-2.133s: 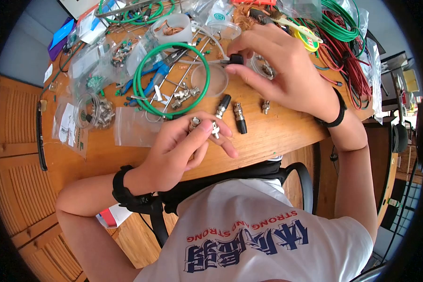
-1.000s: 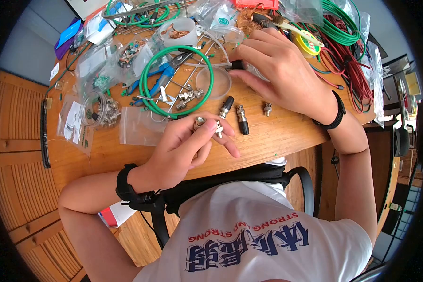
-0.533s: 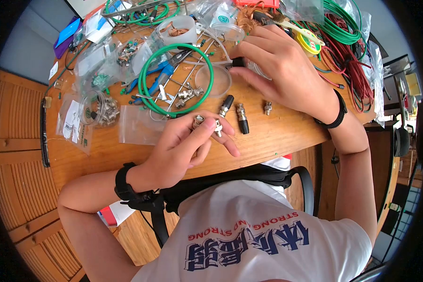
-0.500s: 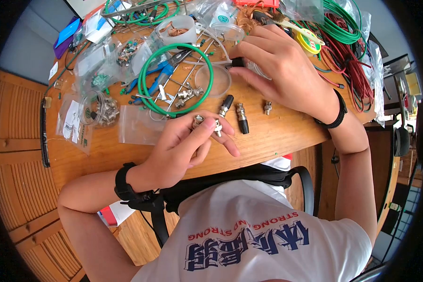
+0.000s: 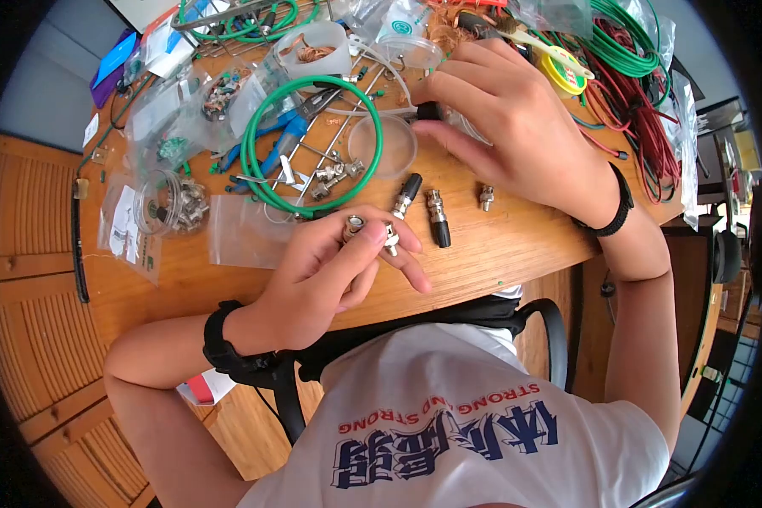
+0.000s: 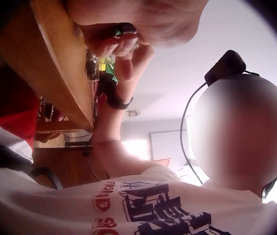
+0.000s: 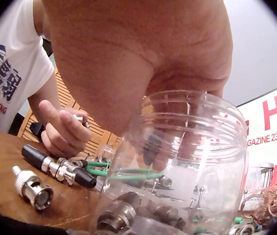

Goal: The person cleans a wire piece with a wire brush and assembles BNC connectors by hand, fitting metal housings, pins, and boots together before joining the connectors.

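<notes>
Two silver metal connectors, one (image 5: 391, 240) at the fingertips and one (image 5: 353, 225) nearer the palm, are held by the left hand (image 5: 322, 275) above the table's front edge. The right hand (image 5: 521, 127) pinches a small black piece (image 5: 429, 111) between thumb and fingers; what joins to it is hidden. In the right wrist view a clear jar (image 7: 222, 166) with several connectors in it stands before the right hand (image 7: 143, 58). Between the hands lie two black-ended connectors (image 5: 439, 222) (image 5: 407, 195), and a smaller silver one (image 5: 487, 197) lies to their right.
A green cable ring (image 5: 247, 152) lies over blue-handled pliers (image 5: 289, 140) and metal rods. A round clear lid (image 5: 383, 146) is left of the right hand. Plastic bags, a white cup (image 5: 330, 52) and a jar of connectors (image 5: 186, 207) stand left; red cables (image 5: 648, 140) lie right.
The head view has shifted slightly. Both hands keep nearly the same pose, with the same things in their fingers.
</notes>
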### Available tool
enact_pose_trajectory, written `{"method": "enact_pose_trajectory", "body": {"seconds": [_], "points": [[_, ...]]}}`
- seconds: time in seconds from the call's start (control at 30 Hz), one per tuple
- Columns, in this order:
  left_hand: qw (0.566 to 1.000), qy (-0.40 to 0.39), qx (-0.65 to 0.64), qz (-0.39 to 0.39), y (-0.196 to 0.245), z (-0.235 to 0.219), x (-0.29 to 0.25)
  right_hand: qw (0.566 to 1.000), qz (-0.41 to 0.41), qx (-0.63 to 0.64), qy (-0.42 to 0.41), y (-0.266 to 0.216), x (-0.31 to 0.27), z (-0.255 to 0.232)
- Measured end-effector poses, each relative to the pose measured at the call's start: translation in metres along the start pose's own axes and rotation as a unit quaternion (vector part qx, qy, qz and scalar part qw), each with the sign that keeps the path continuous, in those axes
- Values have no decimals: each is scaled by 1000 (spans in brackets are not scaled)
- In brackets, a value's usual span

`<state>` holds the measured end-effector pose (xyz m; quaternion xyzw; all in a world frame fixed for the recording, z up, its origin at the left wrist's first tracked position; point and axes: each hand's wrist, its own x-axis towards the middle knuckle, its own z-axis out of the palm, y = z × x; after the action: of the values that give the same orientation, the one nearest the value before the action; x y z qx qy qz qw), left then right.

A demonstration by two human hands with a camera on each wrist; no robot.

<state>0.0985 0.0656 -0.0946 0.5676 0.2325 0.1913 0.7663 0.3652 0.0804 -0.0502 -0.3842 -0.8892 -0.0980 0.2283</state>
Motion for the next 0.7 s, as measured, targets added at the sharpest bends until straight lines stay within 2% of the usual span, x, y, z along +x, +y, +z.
{"method": "enact_pose_trajectory", "body": {"seconds": [0.07, 0.27, 0.33, 0.37, 0.47, 0.5, 0.53, 0.6, 0.63, 0.7], "points": [[1000, 20, -7, -4, -1, 3, 1, 1000, 6, -1, -6, 1, 0, 0], [999, 7, 15, -29, -1, -2, 1, 999, 15, 28, 33, 6, 5, -22], [999, 12, 24, -21, -2, -1, 1, 991, 68, 109, 43, 6, 10, -42], [999, 19, 33, -13, -2, 0, 1, 987, 50, 149, 34, 6, 11, -53], [999, 30, 25, -35, 3, 2, 1, 990, 55, 132, 2, 22, -1, -48], [999, 27, 23, -35, 3, 2, 2, 986, 111, 118, -35, 17, -2, -55], [999, 28, 17, -41, 4, 2, 2, 986, 113, 115, -38, 21, -5, -55], [998, 27, 11, -47, 2, 1, 2, 983, 103, 150, 28, 32, -13, -48], [998, 32, -6, -51, 1, 1, 1, 995, 52, 84, 20, 46, -20, -45], [997, 38, -17, -61, 2, 2, 0, 996, 79, 49, -13, 32, -14, -58]]}}
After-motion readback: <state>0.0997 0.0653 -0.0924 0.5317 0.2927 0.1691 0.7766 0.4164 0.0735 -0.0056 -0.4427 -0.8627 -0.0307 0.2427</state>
